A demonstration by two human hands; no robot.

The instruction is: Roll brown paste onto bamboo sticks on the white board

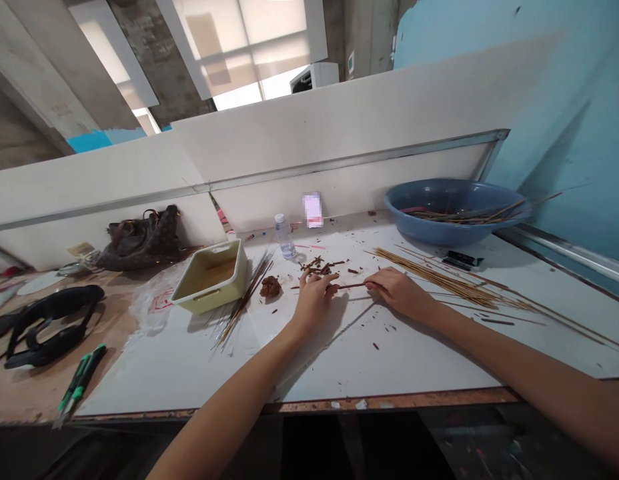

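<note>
A thin brown-coated stick (pixel 350 286) runs level between my two hands, just above the white board. My left hand (pixel 314 293) is closed about its left part, with the thumb close against it. At the stick's right end, my right hand (pixel 394 288) holds it in a pinch. Behind my left hand lies a scatter of broken brown pieces (pixel 322 267). A lump of brown paste (pixel 270 287) rests to the left of that hand. Close to my right hand is a bundle of thin tan sticks (pixel 439 277).
A blue basin (pixel 439 227) with sticks stands back right, near a black packet (pixel 462 259). Leftward are a water bottle (pixel 284 237), a yellow-green bin (pixel 202 303), more thin sticks (pixel 247 293), a brown bag (pixel 142 240), a black headset (pixel 54 327) and green-black cutters (pixel 81 383).
</note>
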